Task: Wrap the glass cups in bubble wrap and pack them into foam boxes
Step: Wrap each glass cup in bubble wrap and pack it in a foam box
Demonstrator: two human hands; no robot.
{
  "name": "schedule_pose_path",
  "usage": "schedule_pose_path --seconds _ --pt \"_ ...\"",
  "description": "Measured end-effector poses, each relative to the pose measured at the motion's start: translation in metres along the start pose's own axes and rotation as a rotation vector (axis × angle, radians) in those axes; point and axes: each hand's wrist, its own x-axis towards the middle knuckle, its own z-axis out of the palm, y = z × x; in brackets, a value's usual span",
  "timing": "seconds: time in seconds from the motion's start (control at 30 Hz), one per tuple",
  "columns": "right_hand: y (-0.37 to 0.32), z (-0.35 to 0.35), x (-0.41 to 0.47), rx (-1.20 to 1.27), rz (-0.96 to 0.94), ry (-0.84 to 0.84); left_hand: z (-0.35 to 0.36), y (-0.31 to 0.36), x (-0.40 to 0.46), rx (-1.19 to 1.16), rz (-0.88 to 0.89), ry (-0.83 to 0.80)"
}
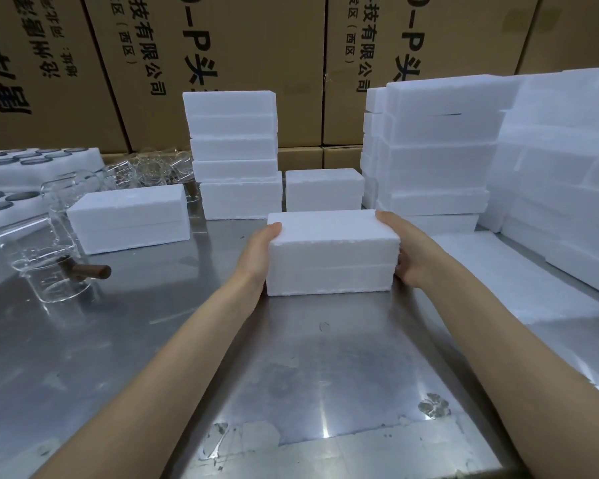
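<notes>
A closed white foam box (332, 254) sits on the steel table (291, 375) in the middle of the head view. My left hand (258, 254) grips its left end, thumb on the top edge. My right hand (407, 250) grips its right end, fingers wrapped round the side. Several bare glass cups (56, 278) with dark wooden handles stand at the left, one with its handle (90, 271) pointing right. What is inside the held box is hidden.
Another closed foam box (128, 219) lies to the left. A tall stack of foam boxes (234, 153) and a single one (324, 190) stand behind. More foam boxes (440, 146) pile up at the right. Foam trays (32, 164) sit far left, cardboard cartons (222, 46) behind.
</notes>
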Motion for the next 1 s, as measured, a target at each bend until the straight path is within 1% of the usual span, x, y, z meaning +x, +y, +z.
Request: schedule_pose_path --seconds 0.1,0.17,0.23,0.27,0.33,0.4,0.53,0.63,0.73,0.87,1.0 --pt "-0.009 -0.007 -0.003 -0.022 0.020 0.123 -0.004 0.005 -0.003 0.035 0.064 -0.008" --pt "-0.016 -0.014 -0.006 -0.107 0.020 0.154 -0.009 0.012 -0.005 0.082 0.082 0.060" --pt "-0.017 -0.018 -0.010 -0.272 0.009 0.122 -0.018 0.018 -0.004 0.181 0.048 0.122" --pt "-0.015 -0.017 -0.012 -0.332 0.007 0.098 -0.021 0.019 -0.005 0.227 0.030 0.124" --pt "-0.009 -0.012 -0.013 -0.372 -0.006 0.080 -0.024 0.017 -0.005 0.282 0.024 0.085" --pt "-0.003 0.001 -0.010 -0.345 -0.032 0.093 -0.025 0.014 -0.003 0.309 0.054 0.085" --pt "0.007 0.035 0.008 -0.225 -0.102 0.082 -0.033 0.015 0.017 0.271 0.068 0.170" --pt "0.009 0.062 0.023 -0.158 -0.159 0.042 -0.045 0.014 0.039 0.237 0.096 0.298" --pt "0.010 0.086 0.035 -0.145 -0.132 -0.005 -0.057 0.016 0.058 0.187 0.113 0.414" --pt "0.013 0.112 0.047 -0.147 -0.135 -0.074 -0.071 0.013 0.077 0.097 0.157 0.432" --pt "0.016 0.126 0.054 -0.171 -0.174 -0.086 -0.075 0.008 0.086 0.095 0.144 0.422"
